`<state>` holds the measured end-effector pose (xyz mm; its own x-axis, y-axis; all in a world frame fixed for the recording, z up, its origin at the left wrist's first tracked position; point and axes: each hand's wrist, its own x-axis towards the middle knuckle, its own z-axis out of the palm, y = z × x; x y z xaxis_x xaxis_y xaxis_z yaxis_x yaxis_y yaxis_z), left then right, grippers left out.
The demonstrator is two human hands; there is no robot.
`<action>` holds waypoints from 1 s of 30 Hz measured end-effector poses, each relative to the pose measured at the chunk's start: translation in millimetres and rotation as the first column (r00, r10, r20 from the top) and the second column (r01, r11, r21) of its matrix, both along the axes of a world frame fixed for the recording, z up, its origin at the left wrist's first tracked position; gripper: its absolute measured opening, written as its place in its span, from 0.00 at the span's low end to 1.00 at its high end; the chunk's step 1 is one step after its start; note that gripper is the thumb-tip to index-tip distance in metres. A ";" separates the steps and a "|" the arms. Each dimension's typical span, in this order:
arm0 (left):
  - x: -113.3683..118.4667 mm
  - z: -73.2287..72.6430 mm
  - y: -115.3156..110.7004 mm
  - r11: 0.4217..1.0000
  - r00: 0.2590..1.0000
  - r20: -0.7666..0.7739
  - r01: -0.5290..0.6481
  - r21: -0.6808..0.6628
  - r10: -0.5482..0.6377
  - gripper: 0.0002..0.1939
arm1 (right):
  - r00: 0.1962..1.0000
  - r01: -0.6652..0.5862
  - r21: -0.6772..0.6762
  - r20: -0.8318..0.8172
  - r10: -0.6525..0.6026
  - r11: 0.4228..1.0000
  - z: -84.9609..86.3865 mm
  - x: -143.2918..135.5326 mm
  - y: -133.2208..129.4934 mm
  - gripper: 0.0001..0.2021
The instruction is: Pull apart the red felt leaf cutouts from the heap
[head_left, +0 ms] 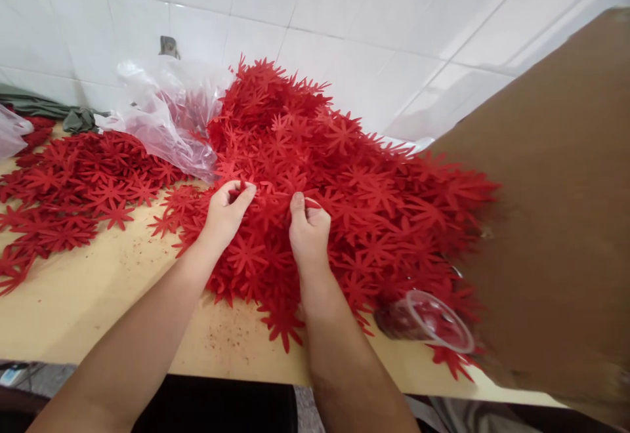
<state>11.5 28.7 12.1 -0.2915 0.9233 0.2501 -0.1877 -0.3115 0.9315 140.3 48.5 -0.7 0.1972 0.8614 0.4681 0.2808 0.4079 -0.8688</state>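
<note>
A large heap of red flower-shaped cutouts [344, 184], flat with narrow petals, is piled on the table in front of me. Over the near side of this heap, my left hand [225, 213] pinches a red cutout between thumb and fingers. My right hand [311, 229], a little to the right, is closed with its thumb on top, and a red petal [313, 203] shows beside its fingers. Whether both hands hold the same cutout cannot be made out against the red behind them.
A second pile of red cutouts [98, 184] lies left, beside a crumpled clear plastic bag [167, 124]. On the right, a clear plastic cup [426, 321] lies tipped near a big brown cardboard panel [556, 223]. White wall tiles [335, 20] stand behind the pale table [147, 302].
</note>
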 end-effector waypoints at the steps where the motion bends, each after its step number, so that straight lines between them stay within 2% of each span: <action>1: 1.4 1.6 -2.2 0.999 0.998 -0.042 0.037 0.015 -0.036 0.07 | 0.999 -0.035 0.032 -0.017 0.035 0.999 -1.0 -2.2 -0.5 0.22; 4: 5.6 3.3 -7.4 0.989 0.975 -0.182 0.136 0.051 -0.124 0.11 | 0.986 -0.160 0.136 -0.031 0.166 0.978 -3.5 -9.2 -3.2 0.13; 6: 7.2 2.2 -8.5 0.985 0.958 -0.251 0.156 0.066 -0.135 0.10 | 0.980 -0.189 0.180 -0.024 0.197 0.965 -4.8 -12.3 -5.5 0.09; 10: 5.2 1.2 -5.7 0.994 0.968 -0.245 0.071 0.080 -0.050 0.04 | 0.970 -0.234 0.172 -0.022 0.241 0.957 -5.7 -15.5 -10.9 0.07; 14: -0.6 5.2 -2.7 0.998 0.986 -0.166 0.006 0.068 0.006 0.03 | 0.940 -0.334 0.110 -0.032 0.339 0.936 -5.2 -18.1 -15.8 0.09; 19: -1.9 7.1 -3.5 0.994 0.961 -0.275 0.063 0.094 -0.035 0.12 | 0.948 -0.301 0.066 -0.089 0.306 0.951 -4.9 -16.8 -14.1 0.06; 21: -1.4 6.6 -3.8 0.996 0.955 -0.294 0.061 0.065 -0.039 0.10 | 0.952 -0.278 0.058 -0.119 0.283 0.959 -3.8 -16.1 -13.5 0.07; 24: -2.4 5.7 -2.6 0.999 0.970 -0.242 0.040 0.026 -0.033 0.04 | 0.935 -0.309 0.040 -0.167 0.311 0.950 -1.0 -17.0 -15.5 0.10; 28: -5.9 4.6 0.8 0.999 0.997 -0.080 -0.017 0.050 0.021 0.05 | 0.894 -0.404 -0.003 -0.213 0.394 0.915 1.0 -18.1 -17.8 0.12; 30: -7.5 5.0 1.9 0.996 0.998 0.005 -0.067 0.061 0.067 0.06 | 0.888 -0.405 -0.020 -0.248 0.387 0.914 0.5 -16.8 -16.3 0.12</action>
